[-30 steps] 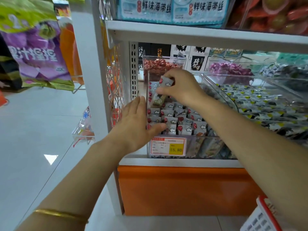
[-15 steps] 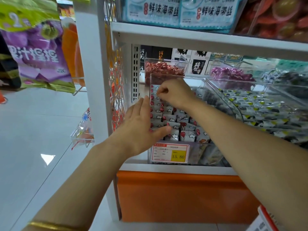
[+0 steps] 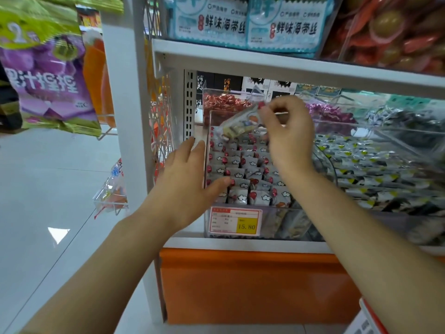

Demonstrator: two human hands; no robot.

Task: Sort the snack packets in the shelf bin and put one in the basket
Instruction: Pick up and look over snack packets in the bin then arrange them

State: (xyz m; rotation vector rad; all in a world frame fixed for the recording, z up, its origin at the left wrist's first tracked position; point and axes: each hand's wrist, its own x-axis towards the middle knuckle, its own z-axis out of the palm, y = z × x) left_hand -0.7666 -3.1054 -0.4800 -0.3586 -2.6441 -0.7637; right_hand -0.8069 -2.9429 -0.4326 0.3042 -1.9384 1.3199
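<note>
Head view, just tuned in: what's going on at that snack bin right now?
A person is working at a clear shelf bin full of small grey snack packets. The right hand pinches one packet by its corner and holds it lifted above the rows. The left hand is open, resting against the bin's left front corner with the thumb over the edge. A corner of the red and white basket shows at bottom right; the lifted packet is not there yet.

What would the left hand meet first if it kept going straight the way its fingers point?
Most likely the clear left wall of the shelf bin. The left hand lies flat beside it, fingers aimed up and back along the wall, thumb over the packets. Depth is unclear, so it might slide past toward the perforated upright.
</note>
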